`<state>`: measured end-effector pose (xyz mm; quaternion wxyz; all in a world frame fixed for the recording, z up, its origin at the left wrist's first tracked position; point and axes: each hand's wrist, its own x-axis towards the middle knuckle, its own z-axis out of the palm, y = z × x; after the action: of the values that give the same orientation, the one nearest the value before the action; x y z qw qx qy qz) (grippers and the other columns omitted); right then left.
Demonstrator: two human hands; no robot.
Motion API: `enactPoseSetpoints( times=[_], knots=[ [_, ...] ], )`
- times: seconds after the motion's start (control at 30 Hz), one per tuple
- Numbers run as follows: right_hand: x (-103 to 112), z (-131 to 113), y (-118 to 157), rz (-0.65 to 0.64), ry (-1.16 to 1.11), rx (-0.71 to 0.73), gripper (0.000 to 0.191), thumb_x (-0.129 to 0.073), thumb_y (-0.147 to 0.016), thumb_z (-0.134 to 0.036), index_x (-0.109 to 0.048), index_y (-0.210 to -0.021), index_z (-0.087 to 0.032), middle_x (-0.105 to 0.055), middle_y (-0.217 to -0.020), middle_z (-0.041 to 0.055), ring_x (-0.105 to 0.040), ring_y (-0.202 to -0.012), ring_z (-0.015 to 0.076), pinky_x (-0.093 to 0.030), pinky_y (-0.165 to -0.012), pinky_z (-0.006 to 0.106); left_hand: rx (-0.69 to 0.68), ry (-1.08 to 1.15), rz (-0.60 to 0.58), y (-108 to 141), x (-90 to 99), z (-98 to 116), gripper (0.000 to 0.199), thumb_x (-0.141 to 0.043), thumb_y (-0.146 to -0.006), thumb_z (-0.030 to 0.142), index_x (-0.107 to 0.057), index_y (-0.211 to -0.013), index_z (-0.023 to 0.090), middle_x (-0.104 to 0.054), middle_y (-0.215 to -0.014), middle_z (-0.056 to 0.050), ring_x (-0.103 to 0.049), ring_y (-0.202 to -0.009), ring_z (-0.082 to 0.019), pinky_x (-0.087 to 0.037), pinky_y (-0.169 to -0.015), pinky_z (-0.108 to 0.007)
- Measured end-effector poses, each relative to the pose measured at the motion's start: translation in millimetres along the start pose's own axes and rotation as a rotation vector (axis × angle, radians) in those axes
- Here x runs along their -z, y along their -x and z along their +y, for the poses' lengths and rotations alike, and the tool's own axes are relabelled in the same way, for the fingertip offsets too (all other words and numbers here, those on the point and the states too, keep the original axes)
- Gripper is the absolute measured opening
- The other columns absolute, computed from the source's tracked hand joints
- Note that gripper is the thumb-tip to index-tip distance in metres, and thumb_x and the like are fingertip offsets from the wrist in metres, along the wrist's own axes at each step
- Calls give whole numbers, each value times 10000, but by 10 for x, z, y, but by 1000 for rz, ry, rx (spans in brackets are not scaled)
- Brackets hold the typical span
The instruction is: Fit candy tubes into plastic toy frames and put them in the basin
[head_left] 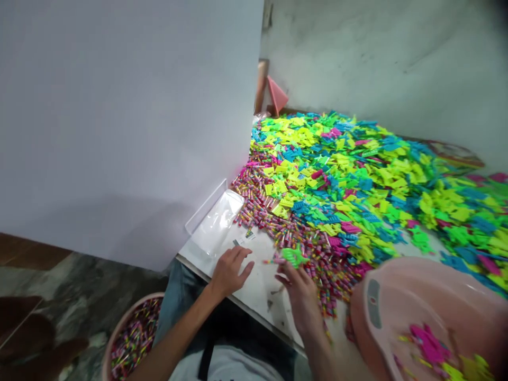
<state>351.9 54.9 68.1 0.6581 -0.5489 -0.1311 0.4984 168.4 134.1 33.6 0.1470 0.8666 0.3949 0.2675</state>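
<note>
My right hand (300,291) is closed on a small green plastic piece (294,256), pinched at the fingertips. A thin pink stick (273,261) pokes out to the left beside that piece; I cannot tell whether it is joined to it. My left hand (230,272) rests over the table edge with fingers apart and nothing in them. Beyond both hands lies a heap of small striped pink and yellow sticks (262,211). Behind it spreads a large pile of flat green, yellow, blue and pink plastic pieces (357,180).
A clear plastic bag (218,219) lies on the white tabletop (257,275), beside a large pale panel (130,121). On the right stands a pink basin (420,275) with a few plastic pieces inside. Below left, a bucket (113,338) holds many striped sticks.
</note>
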Motion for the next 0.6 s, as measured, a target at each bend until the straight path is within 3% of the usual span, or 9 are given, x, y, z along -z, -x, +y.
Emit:
enactPoseSetpoints(
  times=[0.1, 0.17, 0.23, 0.33, 0.43, 0.5, 0.6],
  knots=[
    [271, -387, 39, 59, -262, 144, 248, -787, -717, -472, -732, -891, -302, -703, -867, -26, -630, -756, 149, -535, -721, 295, 46, -83, 32, -245, -128, -32, 267, -462, -954, 271, -545, -1198, 202, -600, -1173, -106, -563, -1100, -252, -479, -935, -416],
    [392, -525, 42, 34, -347, 232, 420, -672, -742, -650, -719, -1004, -325, -691, -835, -11, -612, -700, 160, -530, -671, 315, 66, -127, 45, -400, -228, -42, 274, -485, -936, 238, -565, -1196, 202, -570, -1227, -121, -522, -1160, -282, -460, -959, -448],
    [433, -511, 16, -13, -293, 227, 637, -545, -715, -800, -708, -1070, -297, -692, -816, 26, -618, -696, 197, -525, -649, 351, 82, -160, 57, -501, -312, -44, 279, -516, -910, 214, -582, -1179, 183, -549, -1252, -143, -491, -1195, -306, -447, -973, -465],
    [350, -291, -94, -56, -47, 180, 694, -500, -696, -844, -721, -1004, -263, -707, -840, 69, -656, -772, 254, -526, -675, 386, 112, -193, 80, -539, -377, -44, 310, -535, -894, 210, -573, -1197, 155, -537, -1258, -171, -487, -1188, -328, -452, -947, -484],
    [152, -115, -325, -43, 398, 356, 543, -449, -853, -693, -692, -1004, -232, -708, -966, 93, -662, -842, 257, -523, -729, 385, 127, -195, 99, -514, -375, -51, 317, -534, -897, 215, -562, -1210, 169, -549, -1248, -158, -499, -1164, -319, -456, -932, -479],
    [-7, -116, -565, -40, 671, 483, 431, -460, -900, -571, -662, -1042, -217, -697, -1021, 97, -648, -898, 254, -508, -796, 384, 132, -179, 116, -504, -358, -60, 298, -544, -892, 206, -565, -1188, 183, -571, -1206, -133, -519, -1124, -295, -461, -926, -456],
    [-234, -222, -1017, -9, 808, 569, 358, -546, -851, -477, -653, -1048, -198, -658, -1130, 116, -571, -1061, 283, -423, -951, 420, 163, -134, 170, -497, -335, -75, 226, -545, -889, 180, -573, -1113, 180, -600, -1089, -107, -551, -1033, -262, -475, -893, -424]
  ],
)
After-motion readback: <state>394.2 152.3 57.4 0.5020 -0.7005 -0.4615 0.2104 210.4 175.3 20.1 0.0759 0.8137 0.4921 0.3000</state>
